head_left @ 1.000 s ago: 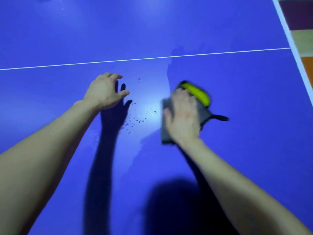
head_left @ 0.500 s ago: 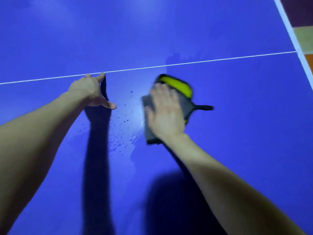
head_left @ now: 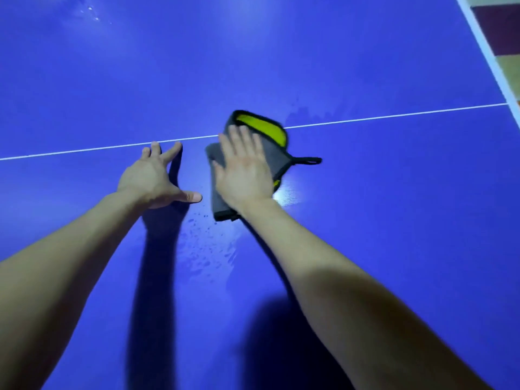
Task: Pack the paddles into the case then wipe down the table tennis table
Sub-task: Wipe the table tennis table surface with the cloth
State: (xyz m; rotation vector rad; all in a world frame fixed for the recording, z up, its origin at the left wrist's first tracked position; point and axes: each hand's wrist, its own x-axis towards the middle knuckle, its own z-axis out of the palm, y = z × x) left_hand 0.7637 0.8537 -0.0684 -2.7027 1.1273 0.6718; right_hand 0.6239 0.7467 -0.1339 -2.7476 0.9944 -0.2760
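Wiping is in hand: the cloth (head_left: 271,153) is pressed flat on the table (head_left: 380,235) by the straight-fingered right hand (head_left: 244,173), at the white centre line (head_left: 394,116), well in from the right edge. The left hand (head_left: 149,178) is spread beside it, holding nothing. Droplets (head_left: 208,249) toward the near edge should be swept next.

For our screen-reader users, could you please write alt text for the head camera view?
A right hand presses flat on a grey and yellow cloth over the white line of a blue table tennis table. The left hand is spread beside it, near water droplets.
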